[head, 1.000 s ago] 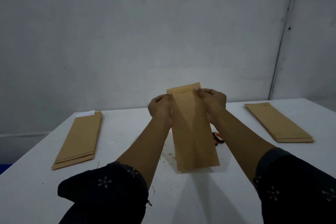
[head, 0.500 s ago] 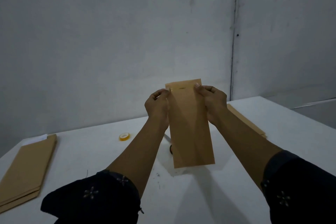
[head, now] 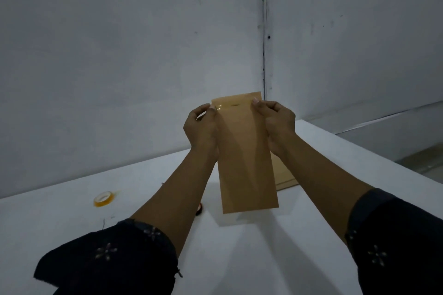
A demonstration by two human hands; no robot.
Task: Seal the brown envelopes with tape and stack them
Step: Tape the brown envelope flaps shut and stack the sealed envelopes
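**Head view swings right as a taped envelope is carried toward the right-hand pile**

Head view now shows the tape roll [head: 103, 198] at left on the white table [head: 311, 235]; the left-hand pile has slipped out of frame. Left hand [head: 201, 130] and right hand [head: 279, 124] each pinch the brown envelope [head: 247, 158] near its glossy taped top, held upright above the table. Behind it, the envelope stack [head: 284, 175] peeks out, so stacking looks next.

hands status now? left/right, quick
Left hand: pinching the brown envelope at its top left edge.
Right hand: pinching the same envelope at its top right edge.
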